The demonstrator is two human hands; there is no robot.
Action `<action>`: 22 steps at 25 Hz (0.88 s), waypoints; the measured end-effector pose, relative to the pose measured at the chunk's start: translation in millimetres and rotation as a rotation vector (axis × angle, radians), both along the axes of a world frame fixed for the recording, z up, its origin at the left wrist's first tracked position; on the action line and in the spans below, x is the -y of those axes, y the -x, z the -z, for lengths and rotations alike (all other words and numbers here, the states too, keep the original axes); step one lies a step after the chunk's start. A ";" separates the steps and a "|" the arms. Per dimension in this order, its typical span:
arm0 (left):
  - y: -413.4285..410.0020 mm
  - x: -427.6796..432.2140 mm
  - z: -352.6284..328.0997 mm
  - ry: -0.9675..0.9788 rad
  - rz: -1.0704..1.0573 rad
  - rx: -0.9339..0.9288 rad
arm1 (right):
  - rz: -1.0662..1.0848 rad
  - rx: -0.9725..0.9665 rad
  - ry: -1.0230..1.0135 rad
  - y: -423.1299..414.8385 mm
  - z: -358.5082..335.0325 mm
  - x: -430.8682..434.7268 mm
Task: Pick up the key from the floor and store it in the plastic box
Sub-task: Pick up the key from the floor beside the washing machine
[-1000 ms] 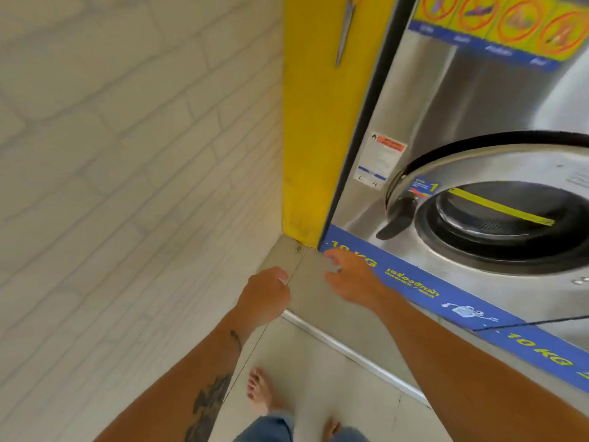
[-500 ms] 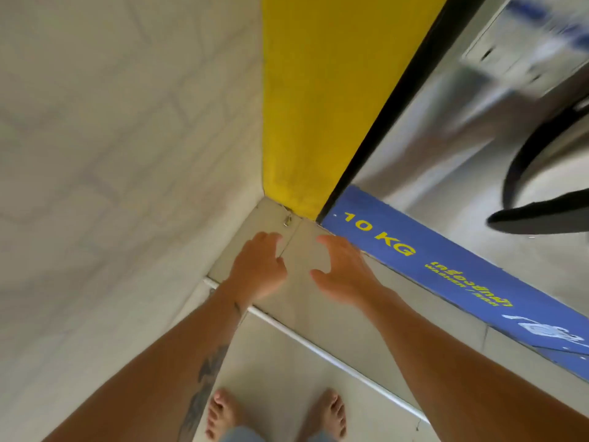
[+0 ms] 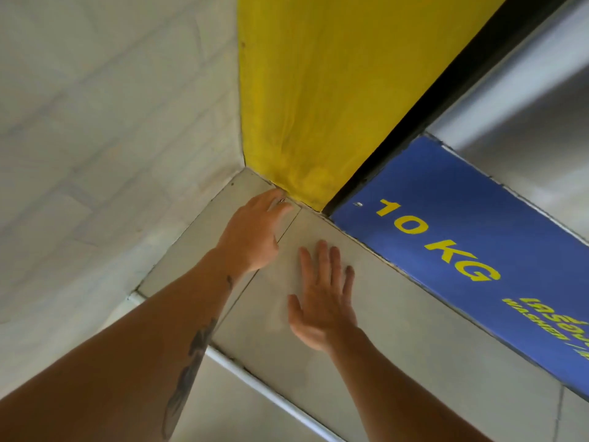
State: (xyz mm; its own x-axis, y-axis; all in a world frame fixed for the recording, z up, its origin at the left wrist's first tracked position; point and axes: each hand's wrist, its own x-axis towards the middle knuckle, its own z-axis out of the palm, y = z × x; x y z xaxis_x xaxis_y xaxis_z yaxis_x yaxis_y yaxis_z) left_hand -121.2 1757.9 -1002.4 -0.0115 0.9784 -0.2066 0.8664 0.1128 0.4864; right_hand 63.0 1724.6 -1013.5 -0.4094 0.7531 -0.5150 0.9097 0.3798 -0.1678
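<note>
The key point(image 3: 281, 201) shows only as a small metallic glint on the raised grey tile step point(image 3: 414, 330), in the corner at the foot of the yellow panel point(image 3: 306, 100). My left hand point(image 3: 255, 231) reaches into that corner, with thumb and forefinger pinched around the key, which lies low on the tile. My right hand point(image 3: 322, 298) rests flat on the step beside it, fingers spread and holding nothing. No plastic box is in view.
A white brick wall point(image 3: 95, 138) closes the left side. A steel washing machine point(image 3: 526, 106) with a blue "10 KG" strip point(image 3: 446, 237) stands on the right. A white metal edge point(image 3: 255, 384) marks the step's front, with lower floor below it.
I have bent closer to the corner. My left hand has moved forward from mid-step to the key. My right hand has dropped flat onto the tile.
</note>
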 end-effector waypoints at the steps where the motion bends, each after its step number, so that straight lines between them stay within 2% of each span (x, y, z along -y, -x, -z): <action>1: 1.3 -4.4 3.4 -0.022 0.006 -0.010 | 0.010 -0.004 -0.020 1.1 6.4 2.8; 7: 3.4 -25.9 21.1 -0.145 0.014 -0.177 | 0.083 -0.100 -0.160 0.2 28.0 8.6; 14: 7.6 -21.9 29.9 -0.284 0.032 -0.189 | 0.100 -0.088 -0.264 2.3 39.3 17.4; 18: 8.6 -17.8 28.1 -0.275 -0.044 -0.033 | 0.095 -0.100 -0.293 0.2 39.8 17.1; 20: 3.8 -12.0 15.0 -0.234 -0.253 0.135 | 0.098 -0.086 -0.277 3.2 37.2 16.3; 22: -3.2 -1.7 -7.2 -0.054 -0.565 0.427 | 0.091 -0.047 -0.207 3.3 28.0 14.6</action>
